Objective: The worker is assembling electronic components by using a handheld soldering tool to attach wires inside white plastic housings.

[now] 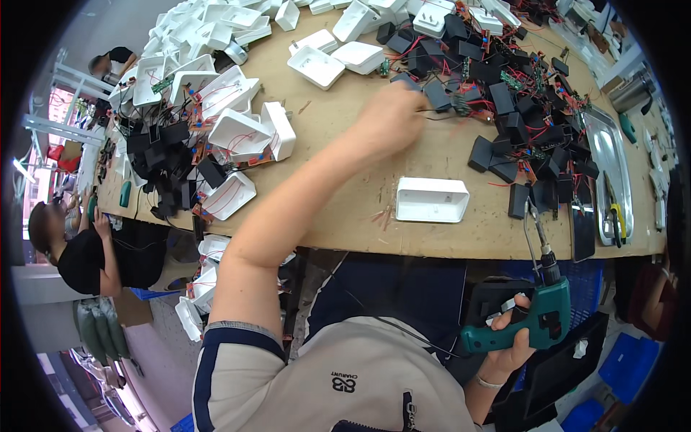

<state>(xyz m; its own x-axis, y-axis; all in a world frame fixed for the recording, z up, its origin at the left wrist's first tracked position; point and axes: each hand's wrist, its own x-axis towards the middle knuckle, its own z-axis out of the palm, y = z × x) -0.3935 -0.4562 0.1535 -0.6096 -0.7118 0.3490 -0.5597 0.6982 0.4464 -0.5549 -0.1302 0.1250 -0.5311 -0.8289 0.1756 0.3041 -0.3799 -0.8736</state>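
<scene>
My left hand (392, 122) reaches across the table to the near edge of a pile of black boxes (504, 101) with red wires and small circuit boards. Its fingers are curled together beside a dark wire; what they hold is hidden. In my right hand (512, 349) is a green power drill (553, 309), held at the table's front edge with its bit pointing away from me. An open white plastic case (432, 216) lies in front of me, hollow side up, apart from both hands.
White cases with black boxes and red wires (241, 133) crowd the left. More white cases (209, 32) are heaped at the back. A metal tray (612, 165) with yellow-handled pliers (617, 222) lies right. Another person (86, 245) is at the far left.
</scene>
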